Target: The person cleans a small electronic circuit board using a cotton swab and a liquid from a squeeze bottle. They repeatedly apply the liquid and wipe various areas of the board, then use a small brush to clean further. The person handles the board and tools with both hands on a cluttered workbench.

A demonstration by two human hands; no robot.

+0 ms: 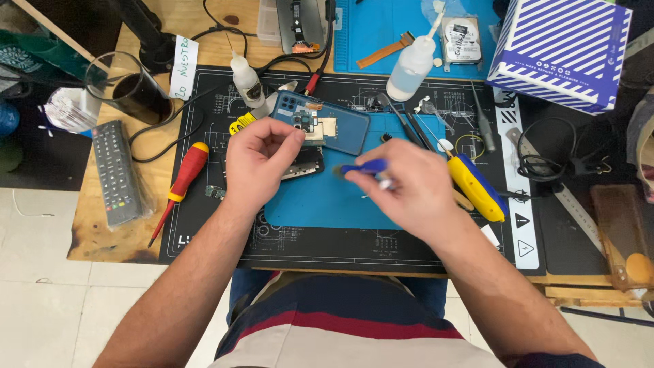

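My left hand (257, 162) pinches the near edge of an opened blue phone back (340, 129), whose inner circuit parts show. A dark phone body (306, 163) lies just under that hand on the blue work mat (327, 201). My right hand (409, 187) holds a small blue-handled tool (364, 167), blurred, its tip pointing left toward the phone. The two hands are a short gap apart over the mat.
A red-and-yellow screwdriver (182, 180) and a remote (116, 174) lie left. A yellow-and-blue tool (477, 187) sits right of my hand. Two squeeze bottles (411, 65), a glass (133, 85), a striped box (562, 48), a hard drive (461, 39) and cables stand behind.
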